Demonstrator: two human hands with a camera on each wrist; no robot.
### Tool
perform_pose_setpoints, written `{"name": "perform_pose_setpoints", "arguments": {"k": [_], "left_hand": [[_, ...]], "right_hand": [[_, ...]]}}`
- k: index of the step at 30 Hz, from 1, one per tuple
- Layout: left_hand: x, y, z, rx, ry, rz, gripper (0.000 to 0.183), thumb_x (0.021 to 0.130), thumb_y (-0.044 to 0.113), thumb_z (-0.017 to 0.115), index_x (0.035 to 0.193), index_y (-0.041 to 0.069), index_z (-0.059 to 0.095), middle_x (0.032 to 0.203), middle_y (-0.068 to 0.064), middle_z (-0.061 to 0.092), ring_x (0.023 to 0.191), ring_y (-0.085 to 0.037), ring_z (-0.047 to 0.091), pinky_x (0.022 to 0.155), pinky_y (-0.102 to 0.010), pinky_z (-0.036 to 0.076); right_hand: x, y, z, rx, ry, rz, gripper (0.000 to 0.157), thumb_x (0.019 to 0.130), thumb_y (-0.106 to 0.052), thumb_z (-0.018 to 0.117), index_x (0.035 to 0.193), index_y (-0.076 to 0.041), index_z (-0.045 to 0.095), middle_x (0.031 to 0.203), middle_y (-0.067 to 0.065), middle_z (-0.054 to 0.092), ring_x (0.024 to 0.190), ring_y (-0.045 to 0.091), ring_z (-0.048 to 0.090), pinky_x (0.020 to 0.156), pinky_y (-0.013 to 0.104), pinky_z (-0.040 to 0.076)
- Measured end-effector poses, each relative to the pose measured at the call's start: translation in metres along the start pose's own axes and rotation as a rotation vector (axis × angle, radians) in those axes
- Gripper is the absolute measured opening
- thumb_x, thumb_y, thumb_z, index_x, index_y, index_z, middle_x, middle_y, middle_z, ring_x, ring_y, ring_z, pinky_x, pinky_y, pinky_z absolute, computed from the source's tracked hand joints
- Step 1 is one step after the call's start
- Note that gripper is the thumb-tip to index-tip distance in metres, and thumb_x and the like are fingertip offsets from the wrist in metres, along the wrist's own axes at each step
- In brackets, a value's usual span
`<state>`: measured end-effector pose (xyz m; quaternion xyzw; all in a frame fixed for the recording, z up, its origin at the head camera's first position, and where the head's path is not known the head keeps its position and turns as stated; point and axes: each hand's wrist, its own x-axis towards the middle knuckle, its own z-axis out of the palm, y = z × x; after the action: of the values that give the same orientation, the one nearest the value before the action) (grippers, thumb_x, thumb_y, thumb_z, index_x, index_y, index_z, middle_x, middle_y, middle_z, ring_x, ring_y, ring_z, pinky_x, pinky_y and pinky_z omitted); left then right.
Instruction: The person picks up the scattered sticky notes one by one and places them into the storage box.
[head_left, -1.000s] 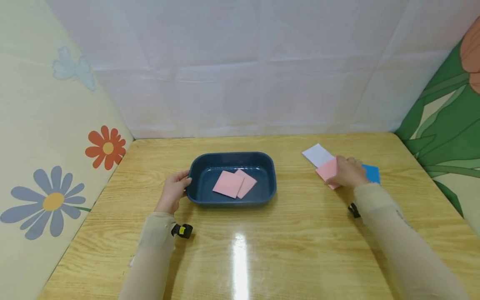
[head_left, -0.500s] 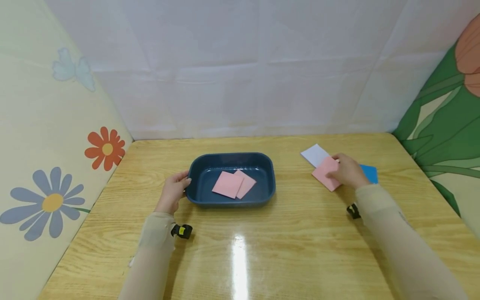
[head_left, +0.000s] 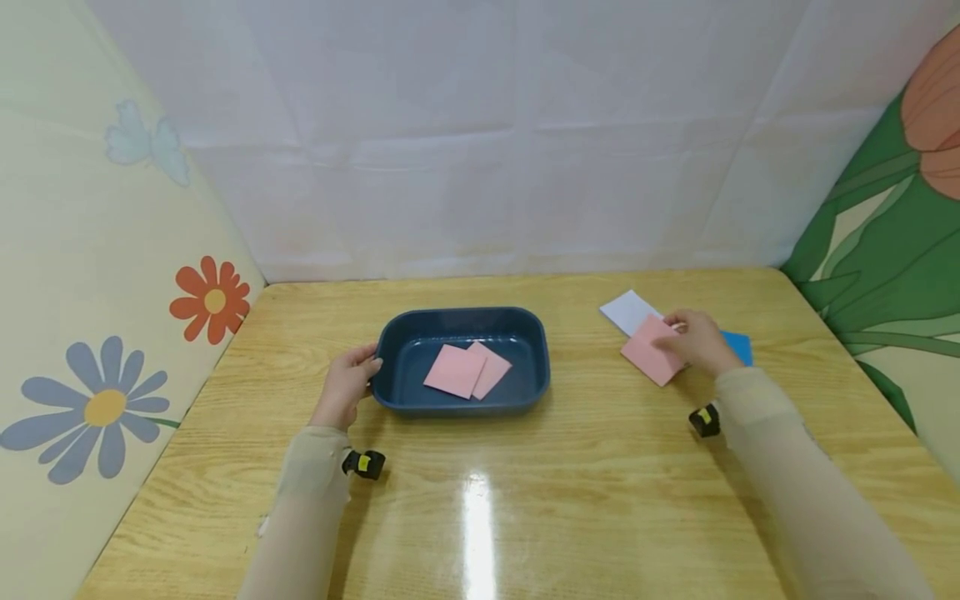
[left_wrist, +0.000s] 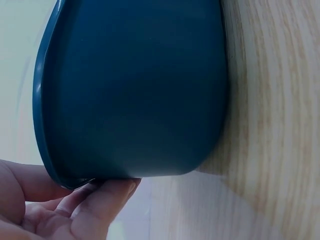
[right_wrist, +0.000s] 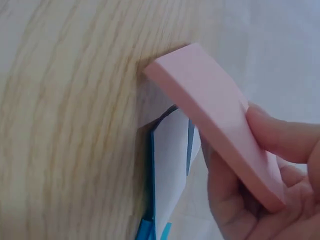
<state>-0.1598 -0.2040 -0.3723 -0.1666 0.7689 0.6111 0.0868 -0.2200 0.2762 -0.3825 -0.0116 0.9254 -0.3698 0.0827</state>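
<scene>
Left hand (head_left: pixel 345 383): thumb and fingers pinching rim of blue dish (head_left: pixel 461 410), mid-frame.
Right hand (head_left: pixel 699 342): I see it pinching one pink note pad (head_left: pixel 649 355), centre right.
In dish: two overlapping pink pads (head_left: pixel 454 370).

Head view forward and down over table (head_left: pixel 600 483), close wrist views, left sharing tray (head_left: pixel 465 320), right sharing held pink pad (head_left: pixel 648 352)
</scene>
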Motion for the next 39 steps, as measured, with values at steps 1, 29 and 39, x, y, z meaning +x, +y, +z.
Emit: {"name": "perform_pose_setpoints", "arguments": {"k": [1,29,39], "left_hand": [[0.0,0.0,0.0,0.001,-0.001,0.0,0.045,0.105,0.006,0.037,0.149,-0.004,0.032,0.149,-0.022,0.038,0.129,-0.033,0.043,0.103,-0.047,0.041],[-0.001,-0.002,0.0,0.016,-0.014,0.023,0.046,0.105,0.007,0.036,0.15,-0.004,0.029,0.15,-0.022,0.036,0.13,-0.034,0.042,0.102,-0.046,0.042],[0.0,-0.003,0.0,0.015,-0.014,0.028,0.046,0.105,0.007,0.036,0.149,-0.004,0.03,0.15,-0.022,0.036,0.131,-0.034,0.042,0.102,-0.047,0.042]], "right_hand": [[0.0,0.001,0.0,0.012,0.004,0.004,0.047,0.093,-0.012,0.062,0.126,0.016,0.045,0.123,0.036,0.047,0.102,0.04,0.049,0.076,0.036,0.047],[-0.002,-0.023,-0.014,0.269,-0.095,0.083,0.057,0.101,-0.028,0.053,0.146,0.003,0.037,0.137,0.031,0.042,0.075,0.009,0.057,0.067,0.029,0.053],[0.0,-0.034,-0.012,0.286,-0.127,0.054,0.054,0.1,-0.022,0.055,0.144,0.006,0.039,0.135,0.032,0.043,0.073,0.01,0.057,0.065,0.027,0.053]]}}
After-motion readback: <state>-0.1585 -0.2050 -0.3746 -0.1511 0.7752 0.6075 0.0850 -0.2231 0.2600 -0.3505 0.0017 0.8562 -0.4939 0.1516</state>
